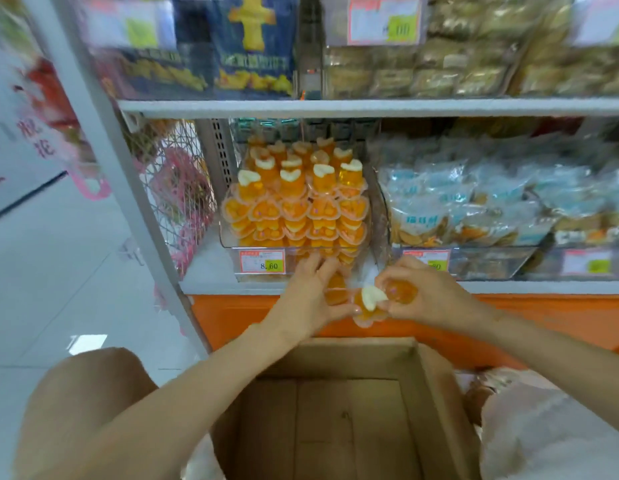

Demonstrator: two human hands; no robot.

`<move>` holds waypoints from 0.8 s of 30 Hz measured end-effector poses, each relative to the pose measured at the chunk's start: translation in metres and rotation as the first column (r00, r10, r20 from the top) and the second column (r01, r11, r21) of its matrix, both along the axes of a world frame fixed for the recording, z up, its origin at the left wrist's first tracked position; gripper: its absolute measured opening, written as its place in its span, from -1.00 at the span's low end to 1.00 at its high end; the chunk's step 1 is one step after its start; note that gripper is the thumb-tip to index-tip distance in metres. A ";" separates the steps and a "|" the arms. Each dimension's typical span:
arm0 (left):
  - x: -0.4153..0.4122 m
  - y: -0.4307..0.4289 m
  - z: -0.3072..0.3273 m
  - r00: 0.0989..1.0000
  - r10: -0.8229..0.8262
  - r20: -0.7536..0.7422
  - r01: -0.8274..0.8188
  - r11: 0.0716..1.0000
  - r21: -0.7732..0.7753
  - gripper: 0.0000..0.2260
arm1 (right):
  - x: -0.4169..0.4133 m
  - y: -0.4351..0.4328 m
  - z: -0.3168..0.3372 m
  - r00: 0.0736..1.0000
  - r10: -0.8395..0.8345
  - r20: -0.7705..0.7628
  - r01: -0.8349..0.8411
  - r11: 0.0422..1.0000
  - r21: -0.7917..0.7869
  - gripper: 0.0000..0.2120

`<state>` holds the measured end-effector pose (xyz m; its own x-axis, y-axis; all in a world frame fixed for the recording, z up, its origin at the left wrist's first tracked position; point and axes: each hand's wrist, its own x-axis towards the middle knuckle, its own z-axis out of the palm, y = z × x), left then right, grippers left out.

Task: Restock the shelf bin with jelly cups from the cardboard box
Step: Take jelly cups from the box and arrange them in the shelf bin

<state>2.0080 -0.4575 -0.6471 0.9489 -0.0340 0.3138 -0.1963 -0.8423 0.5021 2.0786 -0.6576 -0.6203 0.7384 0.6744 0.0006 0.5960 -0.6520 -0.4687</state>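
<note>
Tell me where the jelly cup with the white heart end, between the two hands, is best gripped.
Pinch the jelly cup across its orange side walls, just behind the wide rim, coming from the camera side over the white heart end. It narrows toward that end, so a grip would probably seat against the rim. The left hand and right hand hold it from either side.

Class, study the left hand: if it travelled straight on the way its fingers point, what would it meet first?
The left hand would most likely meet the clear front wall of the shelf bin, beside its price label, though depth is unclear.
</note>
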 end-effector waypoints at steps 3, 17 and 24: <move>0.007 0.015 0.041 0.985 0.073 0.154 -0.064 0.996 -0.068 -0.62 | 0.006 0.016 0.049 0.998 -0.015 0.053 0.009 0.993 0.121 -0.79; 0.070 0.087 0.066 0.902 0.383 0.198 -0.376 0.924 -0.072 -0.65 | 0.080 0.132 0.081 0.968 -0.108 0.225 0.117 0.993 -0.028 -0.73; 0.076 0.092 0.060 0.893 0.348 0.287 -0.370 0.929 0.026 -0.69 | 0.089 0.114 0.070 0.973 -0.155 0.170 0.135 0.983 0.128 -0.66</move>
<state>2.0837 -0.3658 -0.5875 0.7789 0.2577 0.5718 0.0073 -0.9153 0.4027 2.1672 -0.5432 -0.5500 0.8091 0.5479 0.2124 0.5798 -0.6858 -0.4398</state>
